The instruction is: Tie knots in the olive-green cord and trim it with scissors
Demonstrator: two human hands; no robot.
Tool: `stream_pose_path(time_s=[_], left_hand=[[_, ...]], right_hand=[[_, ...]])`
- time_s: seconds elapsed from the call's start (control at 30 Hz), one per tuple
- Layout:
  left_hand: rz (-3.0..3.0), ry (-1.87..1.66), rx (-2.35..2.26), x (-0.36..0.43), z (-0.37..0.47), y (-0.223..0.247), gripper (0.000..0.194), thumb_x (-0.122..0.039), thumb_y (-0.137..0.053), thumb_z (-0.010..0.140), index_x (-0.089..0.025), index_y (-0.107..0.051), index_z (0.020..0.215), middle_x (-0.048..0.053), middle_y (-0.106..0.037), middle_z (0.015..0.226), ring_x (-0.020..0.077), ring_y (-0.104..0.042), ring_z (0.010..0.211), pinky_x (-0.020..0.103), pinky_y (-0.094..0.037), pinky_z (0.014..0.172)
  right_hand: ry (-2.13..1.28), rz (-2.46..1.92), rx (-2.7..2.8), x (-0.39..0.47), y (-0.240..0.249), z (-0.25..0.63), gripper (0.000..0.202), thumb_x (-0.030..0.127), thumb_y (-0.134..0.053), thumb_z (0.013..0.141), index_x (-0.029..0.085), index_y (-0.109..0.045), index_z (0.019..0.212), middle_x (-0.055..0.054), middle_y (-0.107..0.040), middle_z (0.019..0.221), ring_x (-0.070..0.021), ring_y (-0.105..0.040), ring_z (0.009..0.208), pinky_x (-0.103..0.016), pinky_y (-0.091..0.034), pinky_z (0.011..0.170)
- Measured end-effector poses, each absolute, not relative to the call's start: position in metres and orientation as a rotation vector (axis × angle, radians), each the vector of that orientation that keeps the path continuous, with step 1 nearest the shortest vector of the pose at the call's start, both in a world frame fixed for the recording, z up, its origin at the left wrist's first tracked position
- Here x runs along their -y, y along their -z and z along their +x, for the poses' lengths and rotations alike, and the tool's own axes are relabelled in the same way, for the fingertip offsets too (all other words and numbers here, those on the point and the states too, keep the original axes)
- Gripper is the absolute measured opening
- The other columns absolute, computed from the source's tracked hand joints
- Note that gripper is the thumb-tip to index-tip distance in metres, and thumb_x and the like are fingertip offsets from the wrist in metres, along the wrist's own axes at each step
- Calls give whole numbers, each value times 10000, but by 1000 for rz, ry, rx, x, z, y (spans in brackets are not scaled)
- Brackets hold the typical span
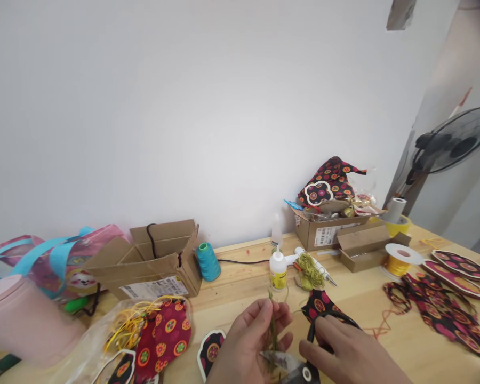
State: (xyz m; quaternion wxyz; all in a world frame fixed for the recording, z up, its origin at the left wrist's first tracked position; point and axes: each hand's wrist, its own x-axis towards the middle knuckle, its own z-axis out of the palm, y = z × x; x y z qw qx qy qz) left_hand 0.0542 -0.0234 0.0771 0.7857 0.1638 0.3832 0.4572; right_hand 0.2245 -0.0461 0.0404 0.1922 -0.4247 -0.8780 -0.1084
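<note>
At the lower middle, my left hand point(248, 341) pinches a short bundle of olive-green cord point(272, 326) between thumb and fingers, holding it upright. My right hand point(344, 349) grips black-handled scissors point(285, 362), with fingers in the handle loops. The blades reach across the lower part of the bundle, close to my left palm; whether they have cut it cannot be made out. Beside my left hand lies a white-edged patterned fabric piece point(212, 349). Dark patterned cloth point(320, 303) sits just behind the scissors. A hank of olive-green cord point(310, 271) rests farther back.
Behind my hands stand a glue bottle point(279, 273), a white glue gun point(324, 273) and a teal thread cone point(208, 262). Cardboard boxes point(156, 272) line the wall. At right are a yellow cord spool point(400, 262) and patterned fabric point(444, 314); a pink container point(28, 325) is left.
</note>
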Motion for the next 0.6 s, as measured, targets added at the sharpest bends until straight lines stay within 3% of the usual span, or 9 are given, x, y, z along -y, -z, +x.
stream_pose_path(time_s=[0.17, 0.27, 0.43, 0.6], left_hand=[[299, -909, -801, 19, 53, -73, 130, -149, -606, 753, -152, -645, 630, 65, -697, 720, 179, -627, 718, 312, -489, 620], [228, -802, -721, 17, 50, -73, 120, -145, -612, 748, -146, -657, 637, 77, -700, 712, 190, -631, 722, 324, -480, 640], [279, -731, -730, 14, 47, -73, 164, -140, -586, 768, -137, -654, 618, 65, -700, 721, 188, -634, 746, 300, -483, 609], [335, -757, -698, 14, 49, -66, 140, -109, -581, 767, -126, -645, 644, 39, -684, 720, 157, -618, 738, 282, -496, 566]], right_hand=[[245, -1076, 2489, 38, -45, 224, 196, 284, -639, 697, 284, -552, 872, 26, -486, 636, -118, -437, 507, -217, -231, 426], [189, -1011, 2534, 33, -46, 222, 137, 255, -642, 688, 265, -562, 799, 28, -473, 621, -118, -427, 508, -224, -211, 423], [74, -908, 2611, 32, -57, 220, 44, 219, -578, 751, 241, -582, 788, 13, -512, 637, -121, -462, 537, -218, -260, 439], [-70, -972, 2671, 46, -71, 219, 123, 204, -474, 809, 193, -587, 856, -25, -577, 655, -130, -516, 555, -216, -321, 466]])
